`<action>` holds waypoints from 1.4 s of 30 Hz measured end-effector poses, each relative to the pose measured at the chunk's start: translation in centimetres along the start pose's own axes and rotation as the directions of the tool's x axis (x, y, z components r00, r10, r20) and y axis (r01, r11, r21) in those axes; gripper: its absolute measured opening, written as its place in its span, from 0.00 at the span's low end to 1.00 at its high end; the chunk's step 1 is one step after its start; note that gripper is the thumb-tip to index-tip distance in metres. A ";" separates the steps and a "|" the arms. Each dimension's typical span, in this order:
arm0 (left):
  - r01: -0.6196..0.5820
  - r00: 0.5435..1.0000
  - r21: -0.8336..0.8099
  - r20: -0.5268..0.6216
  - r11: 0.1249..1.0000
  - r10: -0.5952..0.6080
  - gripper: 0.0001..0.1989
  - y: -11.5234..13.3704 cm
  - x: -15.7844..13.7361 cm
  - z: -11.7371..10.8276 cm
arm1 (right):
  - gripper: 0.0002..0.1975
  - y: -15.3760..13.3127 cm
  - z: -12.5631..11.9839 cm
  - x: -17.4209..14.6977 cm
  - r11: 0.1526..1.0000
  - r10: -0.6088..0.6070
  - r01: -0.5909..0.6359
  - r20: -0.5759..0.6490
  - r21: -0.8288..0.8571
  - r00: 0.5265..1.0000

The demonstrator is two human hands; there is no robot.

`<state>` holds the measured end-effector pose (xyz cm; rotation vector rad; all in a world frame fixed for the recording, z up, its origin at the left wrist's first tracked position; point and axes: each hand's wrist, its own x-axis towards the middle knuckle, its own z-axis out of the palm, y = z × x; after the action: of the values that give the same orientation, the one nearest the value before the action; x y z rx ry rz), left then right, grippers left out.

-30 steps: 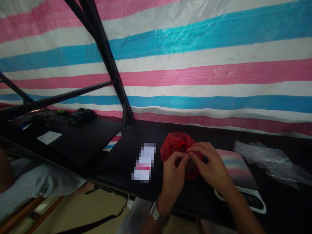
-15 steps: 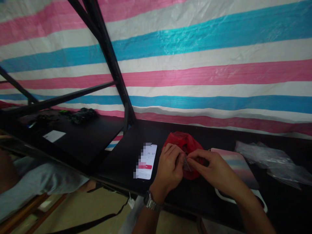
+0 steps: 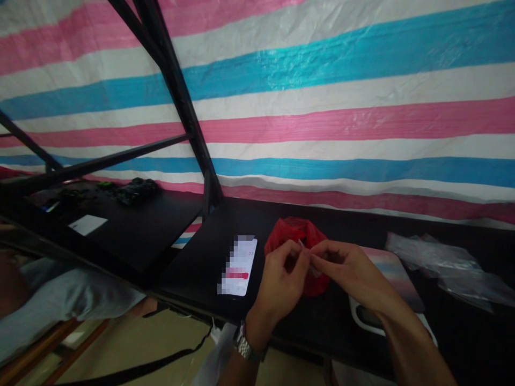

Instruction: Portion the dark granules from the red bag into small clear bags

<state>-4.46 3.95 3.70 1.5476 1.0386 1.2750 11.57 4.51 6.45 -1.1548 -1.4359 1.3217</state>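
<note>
Head view: left hand (image 3: 279, 276) and right hand (image 3: 348, 268), both narrowed, pinch clear plastic (image 3: 314, 269) from opposite sides, probably for steadiness; held over or just before red bag (image 3: 295, 228) on worktop (image 3: 197, 268)

Striped sheeting (image 3: 341, 126) hangs behind a black frame (image 3: 182, 102).
</note>
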 end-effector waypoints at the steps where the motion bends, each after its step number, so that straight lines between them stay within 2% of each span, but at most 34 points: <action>1: 0.027 0.999 -0.073 0.027 0.997 -0.025 0.17 -0.1 0.2 -0.1 | 0.15 0.1 0.0 0.0 1.000 0.007 -0.007 0.003 0.000 1.000; 5: 0.082 0.988 -0.201 0.148 0.976 -0.053 0.21 -0.6 0.8 -0.5 | 0.15 0.4 -0.3 0.0 1.000 0.006 -0.006 0.009 0.013 1.000; 13: 0.037 0.967 -0.192 0.254 0.981 0.013 0.17 -1.1 1.1 -0.5 | 0.18 0.1 -0.4 -0.6 0.989 0.064 -0.061 -0.022 0.133 0.998; 16: 0.047 0.983 -0.118 0.181 0.992 -0.025 0.15 -1.4 1.1 -0.2 | 0.17 0.4 0.1 -0.2 0.996 0.053 -0.044 -0.107 0.082 0.993; 19: 0.071 0.996 0.047 0.044 0.996 -0.073 0.14 -1.3 1.2 0.0 | 0.14 0.7 0.8 0.4 0.996 -0.038 0.014 -0.273 -0.089 0.961; 21: 0.019 1.000 0.192 -0.025 0.981 -0.014 0.13 -0.9 1.1 -0.1 | 0.12 0.7 1.0 0.7 0.977 -0.115 0.044 -0.343 -0.208 0.932; 23: -0.084 0.990 0.284 -0.081 0.955 0.112 0.11 -0.4 1.1 -0.1 | 0.11 0.5 0.9 0.7 0.959 -0.157 0.062 -0.334 -0.278 0.929; 25: -0.137 0.974 0.247 -0.141 0.959 0.175 0.10 -0.1 1.0 -0.1 | 0.11 0.2 0.4 0.4 0.950 -0.169 0.083 -0.276 -0.300 0.946; 26: -0.113 0.974 0.176 -0.173 0.978 0.144 0.10 0.0 0.9 0.1 | 0.12 0.0 0.0 0.1 0.950 -0.169 0.097 -0.230 -0.296 0.958; 28: 0.037 0.972 -0.020 -0.233 0.999 -0.040 0.10 -0.2 0.6 0.6 | 0.13 -0.3 -0.8 -0.6 0.953 -0.157 0.124 -0.101 -0.276 0.982; 30: 0.199 0.933 -0.186 -0.263 0.962 -0.244 0.12 -0.5 0.2 1.4 | 0.14 -0.3 -1.6 -1.3 0.958 -0.114 0.127 0.063 -0.257 0.991; 32: 0.280 0.897 -0.263 -0.272 0.923 -0.349 0.14 -1.0 -0.2 2.2 | 0.17 0.0 -2.0 -1.6 0.960 -0.066 0.106 0.159 -0.258 0.985; 33: 0.294 0.888 -0.276 -0.275 0.915 -0.368 0.15 -1.2 -0.4 2.7 | 0.17 0.3 -2.1 -1.6 0.960 -0.054 0.094 0.157 -0.263 0.986; 35: 0.320 0.867 -0.330 -0.276 0.888 -0.414 0.16 -1.6 -1.0 3.6 | 0.16 1.0 -2.2 -1.1 0.962 -0.054 0.072 0.076 -0.264 0.996; 39: 0.385 0.783 -0.565 -0.218 0.730 -0.582 0.17 -2.5 -2.4 5.6 | 0.14 2.1 -2.3 0.4 0.976 -0.036 0.018 -0.082 -0.216 0.996; 42: 0.363 0.755 -0.631 -0.233 0.686 -0.613 0.15 -2.9 -3.2 7.0 | 0.14 2.1 -2.6 0.9 0.975 -0.008 -0.020 -0.126 -0.220 0.992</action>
<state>1.78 1.06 -0.78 0.4727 1.1264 1.3702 14.09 6.00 4.57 -1.3631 -1.5147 1.0913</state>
